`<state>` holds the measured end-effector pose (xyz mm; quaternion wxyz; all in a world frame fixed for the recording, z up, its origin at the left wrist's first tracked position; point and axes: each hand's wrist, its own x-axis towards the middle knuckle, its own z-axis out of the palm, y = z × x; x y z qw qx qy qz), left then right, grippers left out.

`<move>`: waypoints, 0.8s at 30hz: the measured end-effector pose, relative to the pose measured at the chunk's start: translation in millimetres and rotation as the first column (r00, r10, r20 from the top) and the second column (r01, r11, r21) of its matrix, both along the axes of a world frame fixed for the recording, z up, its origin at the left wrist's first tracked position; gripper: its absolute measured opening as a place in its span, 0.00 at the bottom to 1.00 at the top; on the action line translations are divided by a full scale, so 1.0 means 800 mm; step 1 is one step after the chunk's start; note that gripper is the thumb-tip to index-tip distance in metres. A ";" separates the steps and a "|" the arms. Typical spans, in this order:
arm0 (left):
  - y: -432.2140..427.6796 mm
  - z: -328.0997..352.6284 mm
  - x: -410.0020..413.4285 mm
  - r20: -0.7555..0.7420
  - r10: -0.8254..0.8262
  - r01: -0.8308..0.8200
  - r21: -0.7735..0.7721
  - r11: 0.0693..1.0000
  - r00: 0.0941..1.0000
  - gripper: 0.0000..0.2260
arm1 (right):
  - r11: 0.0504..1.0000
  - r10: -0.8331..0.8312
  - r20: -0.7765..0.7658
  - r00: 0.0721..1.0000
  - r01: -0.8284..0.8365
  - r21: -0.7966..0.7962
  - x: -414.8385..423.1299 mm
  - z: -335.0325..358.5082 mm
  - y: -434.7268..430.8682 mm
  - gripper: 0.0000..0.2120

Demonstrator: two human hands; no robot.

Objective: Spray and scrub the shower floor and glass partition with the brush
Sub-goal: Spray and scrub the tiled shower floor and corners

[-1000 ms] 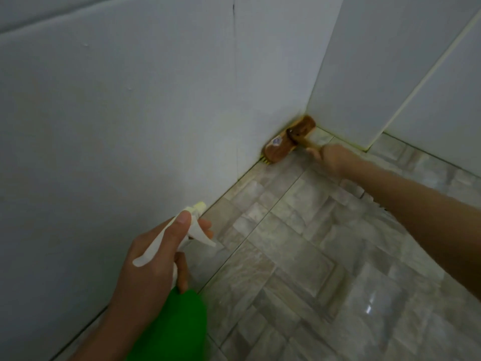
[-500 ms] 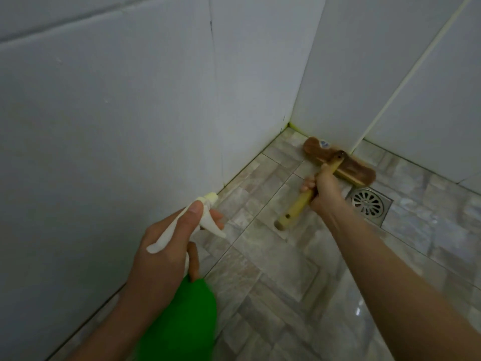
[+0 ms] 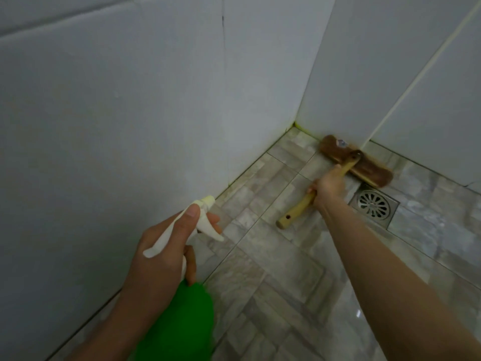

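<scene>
A: Right hand point(image 3: 328, 187)?
B: Curled round the brush point(image 3: 369, 170) handle, mid-length. Bristles down on the floor point(image 3: 286, 282) at the foot of the back wall point(image 3: 390, 74), near the corner point(image 3: 295, 124), just beside the drain point(image 3: 373, 205).
A: Left hand point(image 3: 161, 259)?
B: Wrapped round the bottle point(image 3: 179, 321) neck, finger on the trigger, nozzle toward the left floor edge.
A: Progress?
B: Probably mid-scrub along floor edges. Open floor seemingly left; glass partition out of view, so cannot tell.
</scene>
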<state>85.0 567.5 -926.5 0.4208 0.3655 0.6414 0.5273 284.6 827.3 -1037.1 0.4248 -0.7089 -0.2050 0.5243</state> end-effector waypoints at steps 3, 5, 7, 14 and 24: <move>-0.003 -0.003 0.001 -0.014 -0.006 0.006 -0.029 1.000 1.000 0.23 | 0.983 0.185 -0.081 0.979 -0.183 0.032 -0.043 0.011 0.031 0.18; -0.003 -0.008 0.001 -0.054 -0.035 0.032 -0.055 0.998 0.998 0.23 | 0.969 0.246 -0.102 0.964 -0.247 -0.005 -0.047 0.015 0.044 0.17; -0.003 -0.007 0.001 -0.054 -0.034 0.032 -0.049 0.998 0.998 0.23 | 0.954 0.299 -0.035 0.954 -0.299 0.019 -0.023 0.013 0.033 0.17; -0.007 -0.003 -0.004 -0.023 0.002 -0.002 -0.009 1.000 1.000 0.23 | 0.994 0.107 0.058 0.993 -0.108 0.011 -0.011 -0.004 0.011 0.17; -0.002 0.007 0.004 -0.046 -0.042 0.040 -0.035 0.999 0.998 0.24 | 0.539 0.768 0.618 0.169 -0.690 -0.482 0.075 0.071 0.013 0.24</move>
